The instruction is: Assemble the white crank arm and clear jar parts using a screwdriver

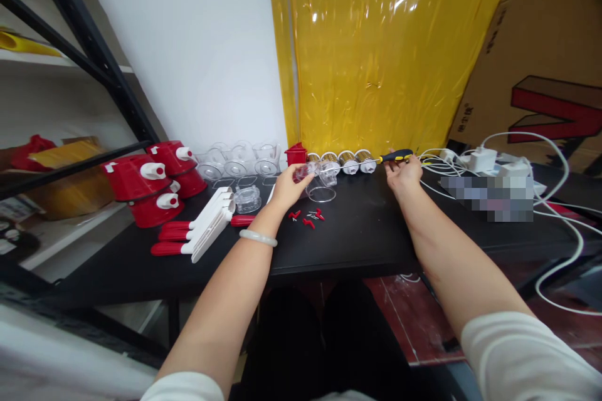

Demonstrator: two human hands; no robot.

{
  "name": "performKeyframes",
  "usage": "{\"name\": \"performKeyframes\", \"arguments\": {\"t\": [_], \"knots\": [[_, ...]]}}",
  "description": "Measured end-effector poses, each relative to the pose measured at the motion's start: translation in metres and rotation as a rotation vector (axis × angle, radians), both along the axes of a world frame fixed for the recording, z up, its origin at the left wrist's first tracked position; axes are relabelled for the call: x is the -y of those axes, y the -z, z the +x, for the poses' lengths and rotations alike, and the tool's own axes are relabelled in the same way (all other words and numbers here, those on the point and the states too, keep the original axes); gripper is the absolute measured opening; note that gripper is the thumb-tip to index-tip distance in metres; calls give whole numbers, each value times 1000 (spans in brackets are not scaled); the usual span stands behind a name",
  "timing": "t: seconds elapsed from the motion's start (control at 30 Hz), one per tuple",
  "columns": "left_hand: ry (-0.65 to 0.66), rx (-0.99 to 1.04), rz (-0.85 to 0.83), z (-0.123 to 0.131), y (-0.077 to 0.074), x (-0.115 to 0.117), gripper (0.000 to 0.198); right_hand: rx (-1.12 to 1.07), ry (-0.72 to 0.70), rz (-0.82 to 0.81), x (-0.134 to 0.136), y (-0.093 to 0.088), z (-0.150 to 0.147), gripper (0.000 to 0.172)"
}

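Note:
My left hand (288,187) is closed on a clear plastic part (329,171) above the black table. My right hand (405,173) grips a screwdriver (397,155) by its black and yellow handle. The long thin shaft runs left to the clear part; whether the tip touches it, I cannot tell. A clear ring-shaped rim (322,194) shows just below the part. Small red clips (308,223) with tiny metal pieces lie in front of my left hand. Behind the shaft stand several white-ended cylinders (348,163) with a gold mesh look, beside a red hopper-like piece (296,153).
Red housings (141,178) are stacked at the left, near white pieces with red handles (207,222). Clear cups (235,163) line the wall behind another clear part (247,198). White cables and chargers (482,160) spread over the table's right end. A cardboard box (531,50) leans behind.

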State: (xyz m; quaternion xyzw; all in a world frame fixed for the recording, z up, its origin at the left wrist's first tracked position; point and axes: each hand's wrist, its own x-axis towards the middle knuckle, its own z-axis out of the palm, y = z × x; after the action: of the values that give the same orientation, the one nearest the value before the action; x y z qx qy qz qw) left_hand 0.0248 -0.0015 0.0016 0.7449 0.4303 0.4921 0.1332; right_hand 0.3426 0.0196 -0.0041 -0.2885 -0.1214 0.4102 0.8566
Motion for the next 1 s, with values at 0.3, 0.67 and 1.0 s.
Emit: {"name": "performKeyframes", "arguments": {"t": [0.3, 0.67, 1.0], "knots": [[0, 2, -17, 1, -2, 2, 36, 75, 70, -110, 1, -3, -6, 20], [-7, -4, -7, 0, -2, 2, 36, 16, 20, 12, -1, -1, -1, 16], [7, 6, -5, 0, -1, 2, 36, 104, 31, -62, -6, 5, 2, 23]]}}
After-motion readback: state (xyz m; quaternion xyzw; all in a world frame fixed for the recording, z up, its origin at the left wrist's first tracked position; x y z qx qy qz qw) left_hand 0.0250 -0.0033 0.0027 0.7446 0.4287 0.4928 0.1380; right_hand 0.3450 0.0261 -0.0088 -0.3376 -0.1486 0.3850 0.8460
